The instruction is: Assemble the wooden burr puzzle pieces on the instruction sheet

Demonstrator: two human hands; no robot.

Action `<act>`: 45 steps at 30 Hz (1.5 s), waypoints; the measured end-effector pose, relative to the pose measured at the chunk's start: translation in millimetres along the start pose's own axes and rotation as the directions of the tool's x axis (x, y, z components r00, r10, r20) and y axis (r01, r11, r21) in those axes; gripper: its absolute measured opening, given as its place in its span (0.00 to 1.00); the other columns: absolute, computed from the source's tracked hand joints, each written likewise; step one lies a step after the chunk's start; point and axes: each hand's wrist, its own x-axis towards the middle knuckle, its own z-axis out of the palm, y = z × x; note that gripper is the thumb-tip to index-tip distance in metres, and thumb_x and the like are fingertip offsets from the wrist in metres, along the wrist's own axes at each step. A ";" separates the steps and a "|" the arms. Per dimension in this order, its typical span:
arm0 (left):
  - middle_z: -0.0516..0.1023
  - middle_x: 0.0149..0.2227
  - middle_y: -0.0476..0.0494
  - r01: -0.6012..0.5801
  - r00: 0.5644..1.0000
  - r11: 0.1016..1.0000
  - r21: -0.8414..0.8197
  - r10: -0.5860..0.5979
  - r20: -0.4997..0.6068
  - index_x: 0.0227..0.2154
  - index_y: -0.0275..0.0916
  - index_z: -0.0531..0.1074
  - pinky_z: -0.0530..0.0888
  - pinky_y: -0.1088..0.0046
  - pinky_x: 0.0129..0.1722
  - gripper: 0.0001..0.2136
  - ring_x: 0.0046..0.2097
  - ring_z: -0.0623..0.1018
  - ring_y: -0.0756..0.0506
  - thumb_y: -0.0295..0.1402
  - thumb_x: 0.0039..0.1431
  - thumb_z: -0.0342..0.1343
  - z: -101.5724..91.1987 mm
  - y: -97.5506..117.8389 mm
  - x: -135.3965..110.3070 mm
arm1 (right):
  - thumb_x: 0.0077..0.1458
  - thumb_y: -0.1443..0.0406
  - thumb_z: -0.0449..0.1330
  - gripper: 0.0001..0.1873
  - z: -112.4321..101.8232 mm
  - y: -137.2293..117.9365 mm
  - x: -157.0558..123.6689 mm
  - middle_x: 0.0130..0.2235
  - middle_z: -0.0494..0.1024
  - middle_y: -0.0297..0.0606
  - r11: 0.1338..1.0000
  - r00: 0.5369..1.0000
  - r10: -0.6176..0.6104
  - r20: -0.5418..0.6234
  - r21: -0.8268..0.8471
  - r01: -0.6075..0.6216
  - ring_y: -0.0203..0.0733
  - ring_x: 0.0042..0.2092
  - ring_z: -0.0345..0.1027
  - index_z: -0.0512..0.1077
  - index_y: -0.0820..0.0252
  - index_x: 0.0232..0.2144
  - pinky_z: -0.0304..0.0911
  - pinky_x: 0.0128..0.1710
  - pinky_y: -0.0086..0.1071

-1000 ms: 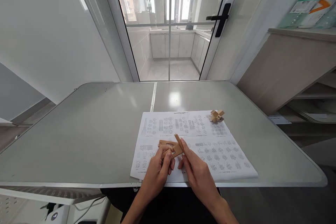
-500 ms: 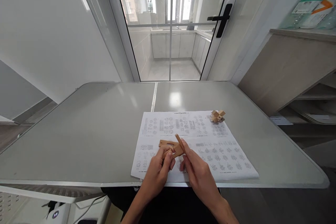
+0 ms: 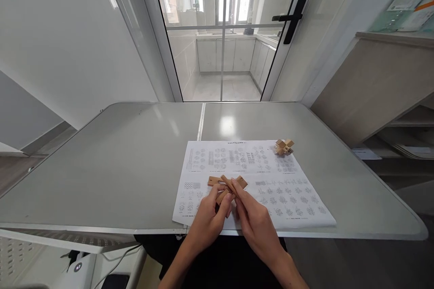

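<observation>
Flat wooden puzzle pieces (image 3: 242, 182) cross one another between my two hands, above a printed instruction sheet (image 3: 200, 153). My left hand (image 3: 210, 212) is closed on the pieces from the left, thumb and fingers pinching near where they cross. My right hand (image 3: 252, 214) pinches a narrow wooden strip (image 3: 226, 181) that lies slantwise against the others. One flat piece sticks out to the left and shows a slot. The fingers hide the joint itself, so I cannot tell how far the strip goes in. An assembled wooden burr puzzle (image 3: 284, 146) sits on the sheet's far right corner.
The grey table (image 3: 101, 167) has a seam down its middle. Beyond it stands a glass door with a black handle (image 3: 290, 20). A wooden shelf (image 3: 376, 81) is at the right. At lower left are a white device (image 3: 79, 271), a cable and a dark phone (image 3: 115, 281).
The narrow strip has come down and left, lying across the other pieces. A flat end now sticks out at the right. Both hands are closer together, and the view has shifted slightly.
</observation>
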 end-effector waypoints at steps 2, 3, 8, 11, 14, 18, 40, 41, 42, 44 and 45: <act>0.67 0.24 0.56 -0.002 1.000 1.000 -0.002 0.002 0.005 0.47 0.40 0.67 0.65 0.70 0.35 0.15 0.28 0.67 0.48 0.47 0.77 0.47 0.1 0.4 -0.9 | 0.75 0.70 0.48 0.33 0.3 1.3 -1.8 0.68 0.74 0.42 1.000 1.000 0.018 -0.014 -0.005 -0.018 0.47 0.66 0.72 0.53 0.47 0.77 0.76 0.60 0.43; 0.67 0.24 0.56 -0.005 1.000 1.000 -0.003 0.005 0.007 0.47 0.40 0.67 0.65 0.70 0.35 0.15 0.28 0.67 0.48 0.47 0.77 0.46 0.2 0.7 -1.2 | 0.75 0.70 0.48 0.33 0.6 1.9 -2.5 0.69 0.73 0.43 1.000 0.999 0.029 -0.017 -0.006 -0.029 0.48 0.67 0.71 0.52 0.47 0.77 0.76 0.60 0.43; 0.66 0.23 0.57 0.001 1.000 1.000 -0.007 -0.001 0.010 0.47 0.40 0.66 0.65 0.71 0.33 0.15 0.26 0.67 0.48 0.47 0.76 0.47 0.3 3.8 -2.2 | 0.74 0.71 0.49 0.34 1.8 3.7 -3.2 0.71 0.69 0.42 0.999 0.997 0.049 -0.058 -0.006 -0.049 0.49 0.71 0.64 0.53 0.48 0.77 0.70 0.67 0.48; 0.66 0.22 0.57 -0.004 1.000 1.000 -0.006 0.004 0.005 0.46 0.40 0.66 0.64 0.71 0.32 0.14 0.26 0.66 0.49 0.47 0.76 0.47 0.0 6.9 -2.7 | 0.73 0.71 0.49 0.33 0.7 3.3 -1.8 0.70 0.71 0.41 0.999 0.998 0.038 -0.050 0.008 -0.038 0.49 0.70 0.67 0.56 0.47 0.76 0.72 0.65 0.49; 0.66 0.22 0.57 0.002 1.000 1.000 0.000 -0.002 0.006 0.46 0.40 0.67 0.64 0.72 0.32 0.15 0.25 0.66 0.49 0.47 0.76 0.47 -0.4 9.5 -3.3 | 0.74 0.71 0.49 0.33 -1.0 3.0 -1.0 0.67 0.75 0.42 0.999 0.999 0.047 -0.023 0.028 -0.047 0.49 0.64 0.75 0.57 0.47 0.76 0.78 0.58 0.46; 0.66 0.22 0.57 -0.001 1.000 1.000 0.009 0.001 0.005 0.47 0.40 0.68 0.64 0.72 0.31 0.15 0.25 0.65 0.49 0.47 0.76 0.47 -0.6 9.1 -3.3 | 0.73 0.71 0.49 0.32 -2.3 3.9 -1.2 0.63 0.79 0.44 0.998 0.998 0.055 -0.011 0.034 -0.055 0.47 0.56 0.80 0.58 0.48 0.75 0.81 0.51 0.42; 0.64 0.22 0.57 0.000 1.000 1.000 0.010 0.000 0.002 0.48 0.40 0.68 0.62 0.72 0.30 0.16 0.26 0.64 0.49 0.47 0.76 0.47 -1.0 5.5 -3.7 | 0.74 0.69 0.47 0.30 -7.4 2.6 2.3 0.41 0.81 0.39 0.999 0.999 0.033 0.023 0.041 -0.034 0.41 0.34 0.75 0.61 0.46 0.73 0.76 0.37 0.35; 0.64 0.22 0.57 0.001 1.000 1.000 0.008 -0.001 0.003 0.48 0.40 0.68 0.62 0.72 0.30 0.16 0.26 0.64 0.49 0.47 0.76 0.47 -1.1 5.5 -3.8 | 0.74 0.68 0.47 0.30 -7.8 2.2 2.6 0.41 0.81 0.39 0.998 0.999 0.036 0.027 0.045 -0.037 0.41 0.34 0.74 0.61 0.46 0.74 0.76 0.37 0.35; 0.64 0.22 0.57 0.001 1.000 1.000 0.005 -0.001 0.003 0.49 0.40 0.68 0.62 0.72 0.30 0.15 0.26 0.64 0.49 0.47 0.76 0.47 -1.2 5.6 -3.9 | 0.74 0.68 0.47 0.30 -8.2 1.8 2.8 0.41 0.80 0.39 0.998 0.999 0.041 0.032 0.050 -0.042 0.41 0.34 0.74 0.61 0.46 0.74 0.76 0.37 0.35; 0.64 0.22 0.57 0.004 1.000 1.000 -0.002 -0.004 0.000 0.48 0.40 0.68 0.62 0.72 0.29 0.15 0.26 0.64 0.49 0.47 0.76 0.47 -1.4 5.9 -4.1 | 0.74 0.68 0.47 0.31 -8.9 1.3 3.0 0.40 0.80 0.39 0.997 0.998 0.047 0.041 0.056 -0.050 0.41 0.33 0.73 0.60 0.45 0.74 0.76 0.37 0.35; 0.64 0.22 0.57 0.005 1.000 1.000 -0.003 -0.005 -0.002 0.48 0.40 0.68 0.62 0.72 0.29 0.15 0.26 0.64 0.49 0.47 0.76 0.47 -1.4 6.1 -4.1 | 0.74 0.68 0.47 0.31 -9.2 1.1 3.1 0.40 0.80 0.38 0.997 0.998 0.048 0.048 0.059 -0.051 0.41 0.33 0.73 0.60 0.44 0.74 0.76 0.36 0.35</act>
